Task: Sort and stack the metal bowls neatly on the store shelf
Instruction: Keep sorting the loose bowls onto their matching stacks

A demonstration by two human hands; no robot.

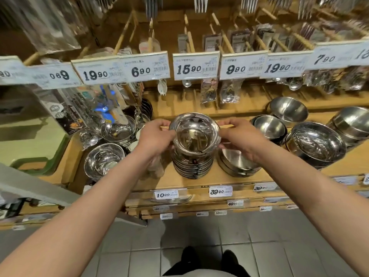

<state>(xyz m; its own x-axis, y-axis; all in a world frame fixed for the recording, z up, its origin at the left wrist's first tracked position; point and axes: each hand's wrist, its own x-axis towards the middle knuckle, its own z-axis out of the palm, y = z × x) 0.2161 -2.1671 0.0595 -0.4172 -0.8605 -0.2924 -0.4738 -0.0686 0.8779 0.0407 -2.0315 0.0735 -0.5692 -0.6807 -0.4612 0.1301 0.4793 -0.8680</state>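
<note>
We held the top shiny round steel bowl [194, 134] by its rim, our left hand [157, 136] and right hand [238, 138] curled on opposite sides. It sat mouth up on a tall stack of nested steel bowls [192, 164], whose long axis stood upright at the middle of the wooden shelf [199, 181], between other steel bowls.

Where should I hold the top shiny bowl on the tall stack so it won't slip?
Hold the top bowl by its wide, flared rim, one hand on each side, as the left hand and right hand grip it here. The body is smooth and round, and the stack below is tall, so I would probably lift straight up.
</note>
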